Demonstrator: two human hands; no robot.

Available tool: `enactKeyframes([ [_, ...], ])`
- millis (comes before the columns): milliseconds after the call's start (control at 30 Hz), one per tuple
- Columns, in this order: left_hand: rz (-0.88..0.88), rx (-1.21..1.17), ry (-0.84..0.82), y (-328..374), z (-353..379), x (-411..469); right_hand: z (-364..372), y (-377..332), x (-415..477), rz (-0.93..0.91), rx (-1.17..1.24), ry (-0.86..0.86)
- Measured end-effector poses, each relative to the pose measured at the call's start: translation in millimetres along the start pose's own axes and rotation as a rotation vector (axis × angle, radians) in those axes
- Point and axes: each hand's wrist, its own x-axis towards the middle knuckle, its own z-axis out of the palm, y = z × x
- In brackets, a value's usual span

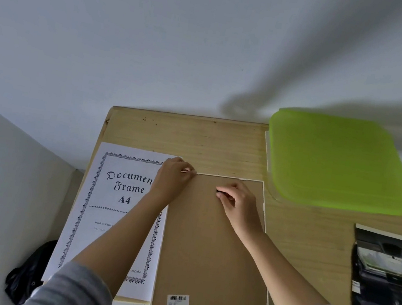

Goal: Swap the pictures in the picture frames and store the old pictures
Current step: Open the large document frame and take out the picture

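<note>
Left hand (173, 177) pinches the white picture frame's (230, 177) top corner, right hand (235, 200) a small black tab (220, 191); hard tugging could snap it.

matt brown fibreboard frame backing (214, 246), pale grained wood table (196, 138), translucent green plastic lid (338, 161)

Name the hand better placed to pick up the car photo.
Right, likely: the photo lies rightward of the right hand; the left hand pinches the top-left corner of the frame, farther away.

Cert sheet (101, 242) L of frame (204, 258)
</note>
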Motion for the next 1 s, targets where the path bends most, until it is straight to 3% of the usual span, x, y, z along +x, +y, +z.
enactKeyframes([
  [367, -0.136, -0.119, -0.05, -1, -7, 9, 8, 1, -4, 0.036, 0.014, 0.107],
  [1000, -0.203, -0.229, -0.022, -30, -33, 2, 12, 2, -6, 0.01, 0.025, 0.169],
])
